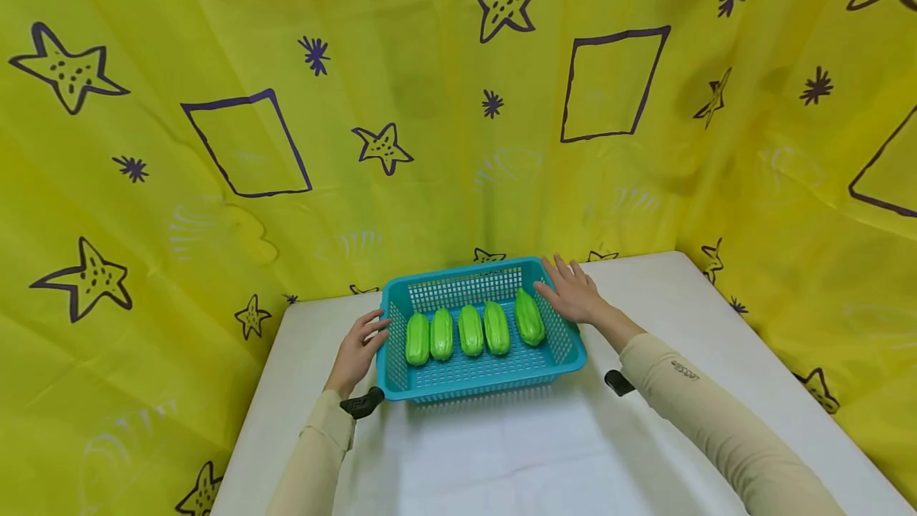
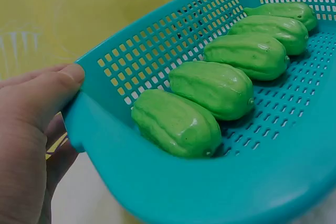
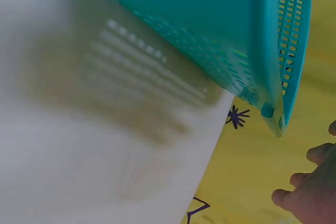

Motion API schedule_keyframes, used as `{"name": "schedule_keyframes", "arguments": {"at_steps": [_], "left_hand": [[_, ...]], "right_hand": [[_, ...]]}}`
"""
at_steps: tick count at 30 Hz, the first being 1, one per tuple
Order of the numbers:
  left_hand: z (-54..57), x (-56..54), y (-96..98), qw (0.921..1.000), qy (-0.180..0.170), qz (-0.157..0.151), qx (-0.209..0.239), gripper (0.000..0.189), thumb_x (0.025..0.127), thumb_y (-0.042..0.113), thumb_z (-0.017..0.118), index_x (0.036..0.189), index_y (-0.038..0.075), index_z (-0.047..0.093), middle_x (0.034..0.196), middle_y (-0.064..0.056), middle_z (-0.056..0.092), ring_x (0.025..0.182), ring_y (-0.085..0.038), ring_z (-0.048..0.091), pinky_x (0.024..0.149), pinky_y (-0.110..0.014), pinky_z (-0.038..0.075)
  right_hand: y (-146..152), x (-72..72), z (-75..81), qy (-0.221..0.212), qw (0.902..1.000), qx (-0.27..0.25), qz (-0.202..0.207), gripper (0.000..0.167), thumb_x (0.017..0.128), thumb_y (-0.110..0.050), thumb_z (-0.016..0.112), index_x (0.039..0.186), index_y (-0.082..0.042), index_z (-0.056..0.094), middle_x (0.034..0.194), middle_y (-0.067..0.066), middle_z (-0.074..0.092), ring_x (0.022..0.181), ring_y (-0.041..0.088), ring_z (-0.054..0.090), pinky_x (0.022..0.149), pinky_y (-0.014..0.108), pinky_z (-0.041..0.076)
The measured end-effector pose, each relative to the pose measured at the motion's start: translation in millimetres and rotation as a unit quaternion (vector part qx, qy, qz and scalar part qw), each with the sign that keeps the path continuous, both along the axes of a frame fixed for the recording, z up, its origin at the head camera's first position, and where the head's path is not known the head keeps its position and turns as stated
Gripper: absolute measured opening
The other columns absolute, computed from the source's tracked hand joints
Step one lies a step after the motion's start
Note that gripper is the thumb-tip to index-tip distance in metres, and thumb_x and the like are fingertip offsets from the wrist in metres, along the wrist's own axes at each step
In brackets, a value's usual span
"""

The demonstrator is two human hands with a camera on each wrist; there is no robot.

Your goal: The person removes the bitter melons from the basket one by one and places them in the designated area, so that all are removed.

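Observation:
A teal plastic basket (image 1: 481, 385) with slotted walls lies before me, holding several glossy green, ridged, oblong fruits (image 1: 470, 330) in a row. The rightmost fruit (image 1: 528, 317) has a pointed tip and lies a little apart from the others. At the basket's left end, my left hand (image 1: 356, 350) grips the rim, its thumb (image 2: 73, 73) on top and fingers below, partly hidden. Over the far right corner, my right hand (image 1: 571, 291) has its fingers spread and extended. In the right wrist view, those fingers (image 3: 317, 153) appear apart from the basket wall (image 3: 194, 19).
The basket is over a white table (image 1: 645, 293), near its back edge. Yellow curtains (image 1: 444, 205) printed with stars and squares hang behind and at both sides. Black wrist devices show by the left wrist (image 1: 363, 403) and right wrist (image 1: 618, 382).

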State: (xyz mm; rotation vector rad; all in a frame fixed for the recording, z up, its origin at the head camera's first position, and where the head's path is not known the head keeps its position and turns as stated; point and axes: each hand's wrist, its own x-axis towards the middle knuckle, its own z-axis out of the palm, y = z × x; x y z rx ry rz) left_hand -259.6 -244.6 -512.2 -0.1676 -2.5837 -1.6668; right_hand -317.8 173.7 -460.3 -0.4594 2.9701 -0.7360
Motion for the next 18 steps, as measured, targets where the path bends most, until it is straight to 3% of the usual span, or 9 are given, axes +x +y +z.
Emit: {"name": "schedule_keyframes", "arguments": {"at_steps": [8, 15, 18], "left_hand": [[-4.1, 0.5, -2.9, 0.9974, -0.022, -0.013, 0.067, 0.045, 0.101, 0.019, 0.056, 0.142, 0.003, 0.049, 0.158, -0.009, 0.03, 0.14, -0.04, 0.033, 0.111, -0.052, 0.032], [-6.5, -0.2, -2.6, 0.9935, -0.057, 0.002, 0.099, 0.046, 0.1, 0.021, 0.058, 0.143, 0.008, 0.049, 0.157, 0.002, 0.032, 0.14, -0.035, 0.034, 0.111, -0.048, 0.034], [-9.6, 1.0, -2.4, 0.99, -0.071, 0.005, 0.122, 0.045, 0.1, 0.024, 0.058, 0.143, 0.012, 0.05, 0.156, 0.008, 0.032, 0.14, -0.032, 0.036, 0.111, -0.047, 0.035]], "right_hand": [[-4.7, -3.5, 5.2, -0.01, 0.9993, -0.031, 0.018, 0.067, 0.106, -0.043, 0.033, 0.156, -0.001, 0.015, 0.158, 0.029, 0.01, 0.141, 0.056, 0.007, 0.108, 0.072, 0.009], [-6.2, -1.7, 12.5, -0.032, 0.992, -0.101, 0.069, 0.064, 0.107, -0.034, 0.036, 0.152, 0.007, 0.018, 0.155, 0.031, 0.019, 0.142, 0.049, 0.016, 0.113, 0.063, 0.016], [-9.0, -2.0, 15.8, -0.047, 0.9904, -0.104, 0.078, 0.063, 0.105, -0.031, 0.042, 0.151, 0.008, 0.023, 0.154, 0.031, 0.025, 0.141, 0.048, 0.022, 0.113, 0.061, 0.021]]}}
